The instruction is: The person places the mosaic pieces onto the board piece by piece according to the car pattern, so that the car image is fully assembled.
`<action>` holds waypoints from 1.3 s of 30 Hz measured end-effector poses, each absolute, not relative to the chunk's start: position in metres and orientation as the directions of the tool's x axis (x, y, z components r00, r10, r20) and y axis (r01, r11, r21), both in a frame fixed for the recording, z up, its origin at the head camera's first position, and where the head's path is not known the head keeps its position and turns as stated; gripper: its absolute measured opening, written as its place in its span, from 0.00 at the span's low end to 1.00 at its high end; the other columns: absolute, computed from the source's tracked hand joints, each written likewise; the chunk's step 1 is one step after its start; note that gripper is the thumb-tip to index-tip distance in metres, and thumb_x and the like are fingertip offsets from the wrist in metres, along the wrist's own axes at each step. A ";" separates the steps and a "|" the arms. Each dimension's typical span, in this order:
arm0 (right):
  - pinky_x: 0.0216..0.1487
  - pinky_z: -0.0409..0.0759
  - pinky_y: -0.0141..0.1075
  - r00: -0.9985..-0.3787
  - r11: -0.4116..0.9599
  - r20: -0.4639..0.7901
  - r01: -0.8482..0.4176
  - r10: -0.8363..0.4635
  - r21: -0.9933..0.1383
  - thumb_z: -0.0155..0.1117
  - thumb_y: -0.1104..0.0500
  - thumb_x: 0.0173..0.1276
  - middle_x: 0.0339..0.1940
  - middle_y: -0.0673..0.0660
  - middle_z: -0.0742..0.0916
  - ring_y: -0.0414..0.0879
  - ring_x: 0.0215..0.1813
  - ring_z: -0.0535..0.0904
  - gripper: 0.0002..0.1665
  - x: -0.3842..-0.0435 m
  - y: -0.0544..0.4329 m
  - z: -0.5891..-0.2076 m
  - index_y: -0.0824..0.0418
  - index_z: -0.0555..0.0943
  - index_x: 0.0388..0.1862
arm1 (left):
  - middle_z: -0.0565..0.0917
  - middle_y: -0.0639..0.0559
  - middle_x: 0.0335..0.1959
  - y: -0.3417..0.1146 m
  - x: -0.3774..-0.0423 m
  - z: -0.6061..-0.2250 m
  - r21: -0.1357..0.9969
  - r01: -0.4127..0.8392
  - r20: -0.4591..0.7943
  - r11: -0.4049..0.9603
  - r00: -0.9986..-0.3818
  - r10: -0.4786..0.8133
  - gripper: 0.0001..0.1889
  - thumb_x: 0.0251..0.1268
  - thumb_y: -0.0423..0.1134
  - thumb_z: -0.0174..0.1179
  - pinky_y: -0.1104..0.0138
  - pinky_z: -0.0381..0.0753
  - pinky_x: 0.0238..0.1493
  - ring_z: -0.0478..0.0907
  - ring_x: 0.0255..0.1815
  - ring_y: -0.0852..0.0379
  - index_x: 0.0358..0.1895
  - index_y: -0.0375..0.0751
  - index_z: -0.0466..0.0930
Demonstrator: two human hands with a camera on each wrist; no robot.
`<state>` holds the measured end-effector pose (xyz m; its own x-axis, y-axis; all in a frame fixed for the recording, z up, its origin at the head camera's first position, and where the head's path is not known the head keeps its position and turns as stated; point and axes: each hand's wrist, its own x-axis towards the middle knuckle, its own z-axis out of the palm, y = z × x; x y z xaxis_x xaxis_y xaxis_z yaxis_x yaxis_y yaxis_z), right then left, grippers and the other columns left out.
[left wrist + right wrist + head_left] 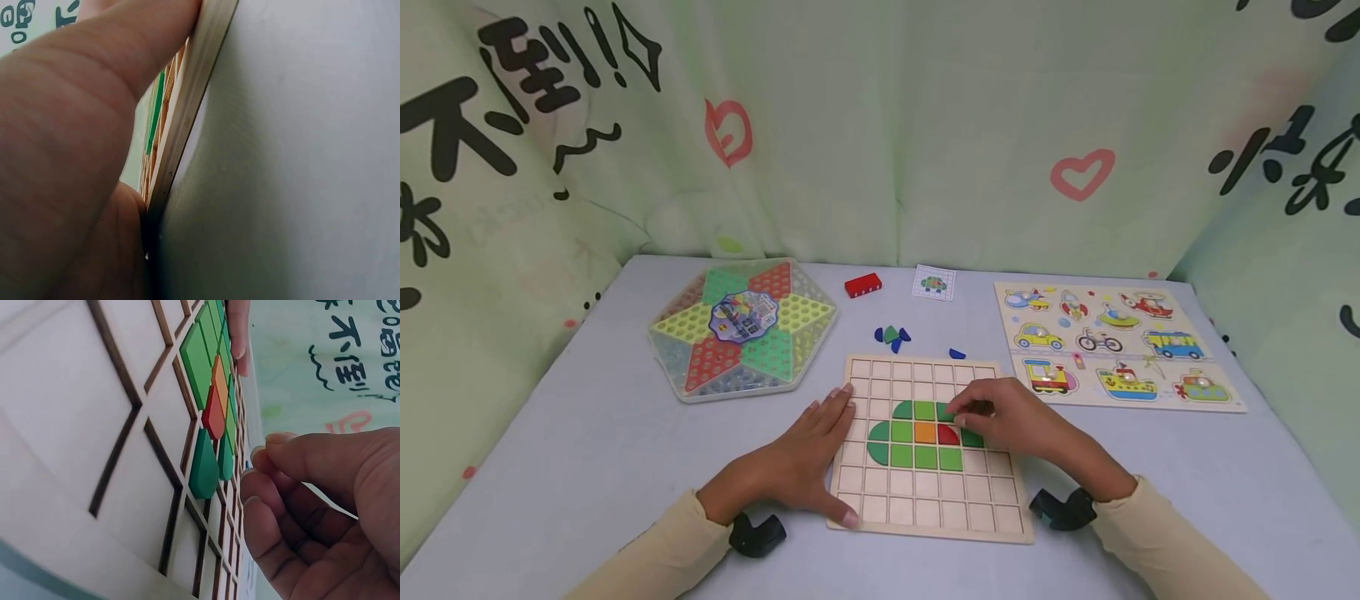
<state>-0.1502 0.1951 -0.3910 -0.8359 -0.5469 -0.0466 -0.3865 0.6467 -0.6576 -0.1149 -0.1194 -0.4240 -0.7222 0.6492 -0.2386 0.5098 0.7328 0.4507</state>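
Beige cloth sleeve (pixel 658 546) at left leads to the left hand (pixel 805 454), spread wide against the edge of the wooden board (pixel 875 479). Coloured pieces (pixel 925 432) sit in its middle squares; loose pieces (pixel 891 334) lie just beyond. At right, the right hand (pixel 1011 414) curls narrow beside them, nothing visible in its fingertips. Setting pieces seems the step; the next move probably calls for pinching a loose one.

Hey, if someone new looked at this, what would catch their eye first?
Most likely the green tiles around one orange square and one red piece, set into the pale wooden grid board at the near middle of the table. Next, perhaps, the hexagonal board with bright triangles on the left, and the vehicle puzzle on the right.
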 end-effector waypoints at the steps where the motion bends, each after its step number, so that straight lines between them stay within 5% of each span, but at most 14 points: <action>1: 0.37 0.77 0.32 -0.846 0.655 -0.054 -0.368 -0.530 -0.659 0.68 0.66 0.65 0.37 0.45 0.85 0.43 0.36 0.75 0.08 -0.151 0.195 -0.391 0.56 0.87 0.41 | 0.31 0.45 0.79 -0.119 -0.115 -0.424 0.449 0.509 -0.241 0.734 -0.723 0.648 0.71 0.39 0.76 0.66 0.51 0.35 0.74 0.26 0.78 0.50 0.78 0.35 0.38; 39: 0.48 0.80 0.41 -0.928 0.634 0.020 -0.271 -0.373 -0.724 0.63 0.64 0.69 0.43 0.56 0.86 0.49 0.45 0.80 0.11 -0.239 0.136 -0.390 0.63 0.86 0.48 | 0.29 0.48 0.79 -0.119 -0.115 -0.426 0.428 0.501 -0.256 0.752 -0.731 0.633 0.72 0.37 0.78 0.64 0.53 0.34 0.74 0.25 0.77 0.53 0.78 0.38 0.36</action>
